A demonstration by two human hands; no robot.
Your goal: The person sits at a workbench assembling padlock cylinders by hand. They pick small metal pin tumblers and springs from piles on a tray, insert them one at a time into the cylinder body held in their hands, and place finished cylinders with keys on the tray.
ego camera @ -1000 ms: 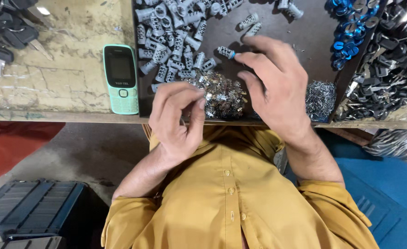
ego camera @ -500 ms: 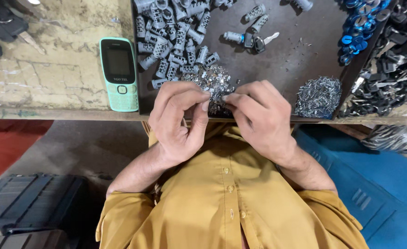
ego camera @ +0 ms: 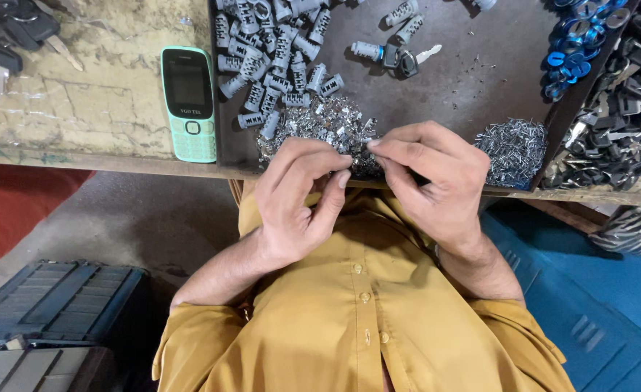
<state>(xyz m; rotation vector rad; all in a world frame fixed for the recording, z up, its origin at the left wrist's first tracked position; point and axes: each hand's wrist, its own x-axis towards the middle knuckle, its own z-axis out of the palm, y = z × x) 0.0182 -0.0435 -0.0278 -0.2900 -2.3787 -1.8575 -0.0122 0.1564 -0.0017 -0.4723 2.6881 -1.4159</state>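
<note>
both hands meet at the near edge of the counter [ego camera: 81, 138], fingertips pinched together over a pile of small shiny metal bits [ego camera: 320, 127]. the left hand [ego camera: 298, 199] curls in with thumb and forefinger closed; the right hand [ego camera: 429, 181] does the same from the other side. whatever tiny piece sits between them is too small to make out. holding it close over the pile likely lets any dropped piece fall back in.

the pile lies in a dark flat tray [ego camera: 480, 72], near its front rim. farther back in the tray is a heap of grey lock cylinders [ego camera: 269, 65], one with a key [ego camera: 407, 62] in it. to the right, a mound of thin pins [ego camera: 512, 149], then blue rings [ego camera: 570, 51]. left of the tray lies a green phone [ego camera: 188, 101].
</note>
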